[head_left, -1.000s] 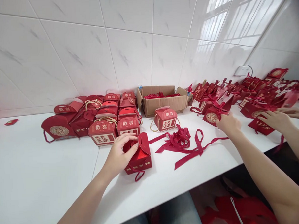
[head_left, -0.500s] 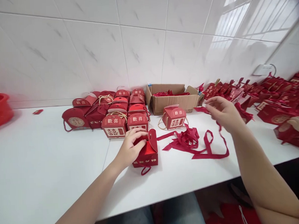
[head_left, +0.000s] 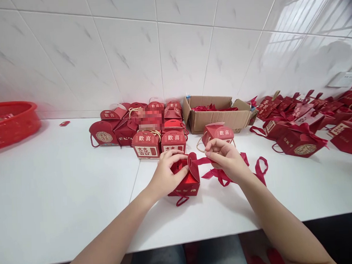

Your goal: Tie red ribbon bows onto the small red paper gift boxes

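My left hand [head_left: 169,173] is closed round the top flaps of a small red gift box [head_left: 187,188], which stands on the white table with a rope loop hanging at its front. Just right of that box, my right hand [head_left: 225,159] pinches a dark red ribbon [head_left: 203,161] whose end lies by the slotted flap. More of the ribbon lies in loops under and beside my right hand. Behind it stands a box with a gold cord [head_left: 219,133], partly hidden by my fingers.
Several red boxes [head_left: 146,144] stand in rows behind my left hand. A cardboard carton [head_left: 219,121] with red ribbons is by the wall. Many ribboned boxes [head_left: 301,140] fill the right side. A red basin [head_left: 15,129] and a small red packet [head_left: 65,123] are at left.
My right hand has moved left and nearer the box, bringing the ribbon to its flap. My left hand still holds the box. The view has turned left, and the other person's hand is out of view.
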A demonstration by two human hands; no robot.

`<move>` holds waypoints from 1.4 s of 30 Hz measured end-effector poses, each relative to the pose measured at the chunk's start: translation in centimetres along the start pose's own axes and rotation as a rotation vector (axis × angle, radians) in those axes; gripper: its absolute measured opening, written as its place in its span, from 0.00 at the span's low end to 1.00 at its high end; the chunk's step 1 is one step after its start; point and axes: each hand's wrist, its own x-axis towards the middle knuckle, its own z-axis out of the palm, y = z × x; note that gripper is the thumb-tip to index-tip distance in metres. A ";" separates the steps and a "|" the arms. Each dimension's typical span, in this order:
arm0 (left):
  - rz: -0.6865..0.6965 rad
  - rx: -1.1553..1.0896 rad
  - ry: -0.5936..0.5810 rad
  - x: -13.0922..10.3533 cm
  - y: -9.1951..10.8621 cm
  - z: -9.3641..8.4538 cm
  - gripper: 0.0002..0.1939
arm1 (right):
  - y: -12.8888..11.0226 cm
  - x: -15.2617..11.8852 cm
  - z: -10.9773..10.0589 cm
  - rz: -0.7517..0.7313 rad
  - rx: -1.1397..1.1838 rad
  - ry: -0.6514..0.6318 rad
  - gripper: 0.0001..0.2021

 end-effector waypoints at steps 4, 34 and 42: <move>0.002 -0.010 -0.002 -0.1 -0.1 0.1 0.11 | 0.2 0.0 0.2 0.011 0.012 0.022 0.07; -0.009 -0.026 0.025 0.1 -0.3 0.3 0.08 | 1.2 0.5 1.6 0.046 0.129 -0.025 0.11; -0.025 -0.068 0.067 -0.1 0.0 0.2 0.05 | 1.9 0.5 1.2 -0.017 -0.145 -0.020 0.13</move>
